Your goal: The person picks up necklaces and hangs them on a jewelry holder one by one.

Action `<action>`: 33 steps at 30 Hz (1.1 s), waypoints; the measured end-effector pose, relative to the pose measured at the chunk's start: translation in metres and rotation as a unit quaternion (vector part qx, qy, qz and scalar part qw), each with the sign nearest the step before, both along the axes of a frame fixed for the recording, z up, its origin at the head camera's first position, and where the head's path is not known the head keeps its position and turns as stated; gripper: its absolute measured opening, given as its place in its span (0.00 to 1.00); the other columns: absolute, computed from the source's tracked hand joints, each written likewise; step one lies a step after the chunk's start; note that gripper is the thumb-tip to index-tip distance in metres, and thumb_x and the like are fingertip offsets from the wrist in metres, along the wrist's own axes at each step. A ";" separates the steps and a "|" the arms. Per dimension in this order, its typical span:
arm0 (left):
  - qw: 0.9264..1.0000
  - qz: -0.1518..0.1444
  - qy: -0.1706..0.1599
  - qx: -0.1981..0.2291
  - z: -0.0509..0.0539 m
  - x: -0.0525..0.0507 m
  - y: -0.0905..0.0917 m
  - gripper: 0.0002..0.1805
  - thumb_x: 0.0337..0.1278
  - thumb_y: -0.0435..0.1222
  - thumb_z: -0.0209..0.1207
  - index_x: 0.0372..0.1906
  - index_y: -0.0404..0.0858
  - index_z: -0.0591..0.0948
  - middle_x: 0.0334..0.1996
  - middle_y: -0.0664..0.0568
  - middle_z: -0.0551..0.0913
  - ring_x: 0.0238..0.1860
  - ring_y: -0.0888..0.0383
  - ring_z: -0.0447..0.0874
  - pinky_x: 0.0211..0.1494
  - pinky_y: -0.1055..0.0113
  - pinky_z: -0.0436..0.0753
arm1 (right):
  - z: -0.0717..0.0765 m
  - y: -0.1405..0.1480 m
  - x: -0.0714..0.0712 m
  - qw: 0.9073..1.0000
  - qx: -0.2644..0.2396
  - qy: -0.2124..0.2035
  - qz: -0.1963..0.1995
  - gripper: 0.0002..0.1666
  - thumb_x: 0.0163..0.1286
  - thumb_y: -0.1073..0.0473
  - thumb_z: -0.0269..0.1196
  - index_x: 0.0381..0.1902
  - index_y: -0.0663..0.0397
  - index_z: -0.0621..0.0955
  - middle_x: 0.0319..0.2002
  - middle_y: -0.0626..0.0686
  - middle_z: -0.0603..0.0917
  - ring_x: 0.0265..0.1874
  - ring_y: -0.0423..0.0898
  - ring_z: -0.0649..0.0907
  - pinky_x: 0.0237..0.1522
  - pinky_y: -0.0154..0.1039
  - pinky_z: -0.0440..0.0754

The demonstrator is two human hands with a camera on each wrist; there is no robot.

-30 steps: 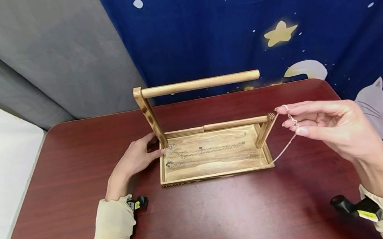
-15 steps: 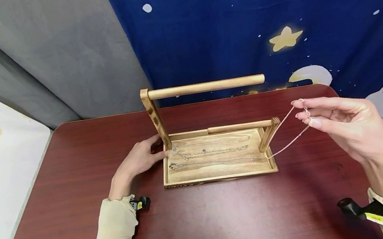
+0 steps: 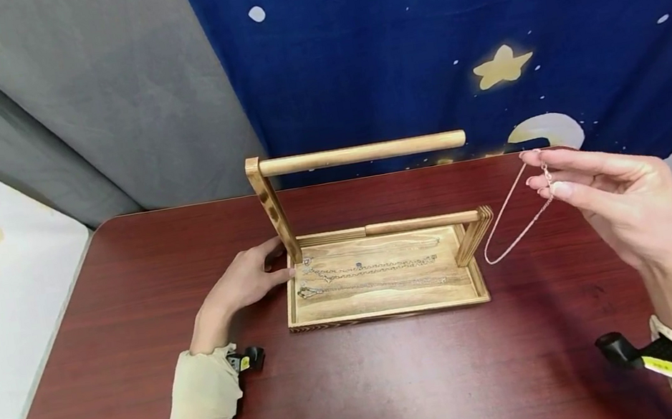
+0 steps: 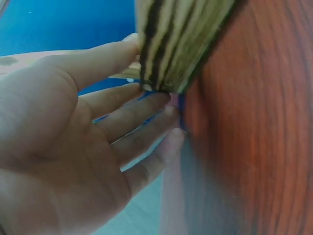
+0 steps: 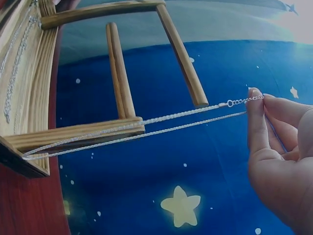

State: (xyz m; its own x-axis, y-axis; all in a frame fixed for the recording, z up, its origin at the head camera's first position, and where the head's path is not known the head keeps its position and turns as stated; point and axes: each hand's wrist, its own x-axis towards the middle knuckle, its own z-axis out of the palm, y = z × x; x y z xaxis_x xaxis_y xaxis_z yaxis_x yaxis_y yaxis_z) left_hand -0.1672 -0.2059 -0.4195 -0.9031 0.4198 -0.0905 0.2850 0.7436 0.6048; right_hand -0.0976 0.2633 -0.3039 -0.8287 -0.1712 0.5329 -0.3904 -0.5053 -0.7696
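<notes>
My right hand pinches a thin silver chain between thumb and fingers, right of the wooden stand. The chain hangs in a loop beside the short right post. In the right wrist view, the chain stretches from the pinching hand across the stand's short arm. My left hand holds the tray's left end by the tall post, thumb on the rim; the left wrist view shows the hand with thumb and fingers at the wood. Several chains lie in the tray.
The tall post carries an upper bar, and a lower bar runs to the short post. All stands on a reddish-brown table, with grey and blue curtains behind.
The right hand has moved right and slightly up, drawing the chain's loop off the tray's right end so it hangs beside it. The left hand stays at the stand.
</notes>
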 end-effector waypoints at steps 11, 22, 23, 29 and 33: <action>0.999 0.001 -0.032 0.017 0.003 0.002 -0.003 0.34 0.61 0.39 0.67 0.71 0.37 0.70 0.59 0.40 0.81 0.61 0.45 0.77 0.62 0.48 0.74 | 0.008 -0.001 -0.016 0.995 0.069 -0.034 -0.058 0.28 0.59 0.93 0.50 0.60 0.90 0.67 0.56 0.73 0.79 0.46 0.58 0.87 0.49 0.42 0.83; 0.999 -0.002 -0.043 0.025 0.003 0.001 -0.001 0.34 0.62 0.39 0.67 0.71 0.39 0.70 0.59 0.42 0.81 0.58 0.45 0.80 0.60 0.48 0.77 | 0.023 -0.002 -0.035 0.990 0.105 -0.063 -0.067 0.29 0.58 0.92 0.53 0.59 0.85 0.71 0.55 0.68 0.82 0.47 0.55 0.87 0.47 0.40 0.83; 0.999 -0.002 -0.042 0.024 0.003 0.001 -0.001 0.34 0.62 0.39 0.67 0.71 0.38 0.70 0.59 0.41 0.81 0.58 0.45 0.80 0.60 0.48 0.76 | 0.026 -0.002 -0.036 0.990 0.108 -0.064 -0.068 0.29 0.58 0.92 0.53 0.60 0.85 0.71 0.55 0.68 0.82 0.47 0.54 0.87 0.47 0.39 0.83; 0.999 0.000 -0.043 0.025 0.005 0.002 -0.002 0.35 0.61 0.38 0.67 0.72 0.37 0.68 0.60 0.41 0.80 0.61 0.45 0.78 0.61 0.48 0.75 | 0.037 -0.005 -0.044 0.990 0.101 -0.073 -0.062 0.30 0.59 0.91 0.53 0.61 0.82 0.71 0.56 0.67 0.81 0.46 0.55 0.87 0.46 0.39 0.83; 0.999 -0.004 -0.045 0.026 0.005 0.002 -0.002 0.35 0.62 0.38 0.67 0.72 0.37 0.68 0.60 0.41 0.79 0.60 0.45 0.79 0.60 0.48 0.76 | 0.039 -0.009 -0.047 0.989 0.105 -0.085 -0.063 0.31 0.58 0.91 0.55 0.61 0.82 0.71 0.56 0.67 0.81 0.46 0.55 0.87 0.44 0.40 0.84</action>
